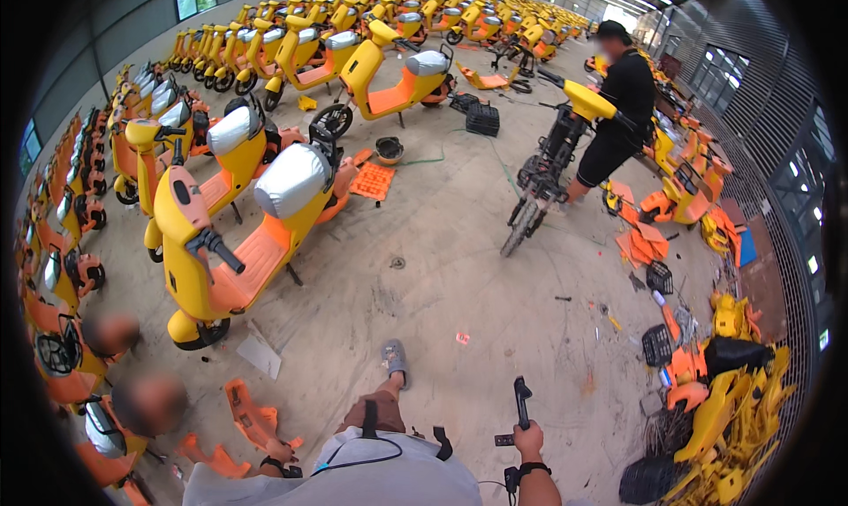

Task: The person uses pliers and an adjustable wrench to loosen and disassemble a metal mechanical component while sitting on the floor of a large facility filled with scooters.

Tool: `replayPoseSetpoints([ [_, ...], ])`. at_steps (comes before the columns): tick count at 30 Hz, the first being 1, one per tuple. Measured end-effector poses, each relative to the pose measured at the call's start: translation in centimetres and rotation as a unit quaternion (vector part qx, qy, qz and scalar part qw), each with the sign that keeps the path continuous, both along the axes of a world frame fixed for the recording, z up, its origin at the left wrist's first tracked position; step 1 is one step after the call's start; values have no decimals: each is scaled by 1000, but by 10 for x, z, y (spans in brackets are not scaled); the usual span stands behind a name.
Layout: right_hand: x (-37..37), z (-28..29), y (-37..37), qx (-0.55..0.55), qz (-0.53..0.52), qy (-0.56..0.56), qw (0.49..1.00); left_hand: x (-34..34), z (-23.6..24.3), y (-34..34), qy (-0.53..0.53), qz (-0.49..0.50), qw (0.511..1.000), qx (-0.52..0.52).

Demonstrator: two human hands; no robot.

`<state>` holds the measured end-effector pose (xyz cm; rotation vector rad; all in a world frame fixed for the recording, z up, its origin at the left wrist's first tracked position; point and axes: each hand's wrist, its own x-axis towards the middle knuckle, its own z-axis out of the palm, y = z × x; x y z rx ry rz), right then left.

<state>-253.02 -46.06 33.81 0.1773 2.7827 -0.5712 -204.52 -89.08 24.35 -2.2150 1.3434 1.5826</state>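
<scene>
At the lower left, my left hand (281, 453) closes around the near end of a curved orange plastic panel (250, 413). My right hand (528, 439), lower right of centre, grips a black handheld tool (522, 402) with a narrow upper part pointing ahead; its exact kind is unclear. A small black block (503, 440) shows beside that fist. A second orange panel (212, 457) lies left of my left hand. One of my feet, in a grey clog (395, 361), is on the concrete floor ahead.
Yellow-orange scooters (238, 241) stand close on the left, with many rows behind. A person in black (625, 100) stands at a stripped scooter (539, 166). Yellow body panels (720, 418), black baskets (657, 345) and orange pieces (642, 244) litter the right side.
</scene>
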Motion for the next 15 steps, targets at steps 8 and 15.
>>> replayPoseSetpoints([
  [8,-104,-48,-61,184,61,-163,967,-250,-51,-152,40,-274,941,-197],
  [15,-196,-45,-175,136,86,-294,942,-539,108,-312,256,-214,925,-180],
])
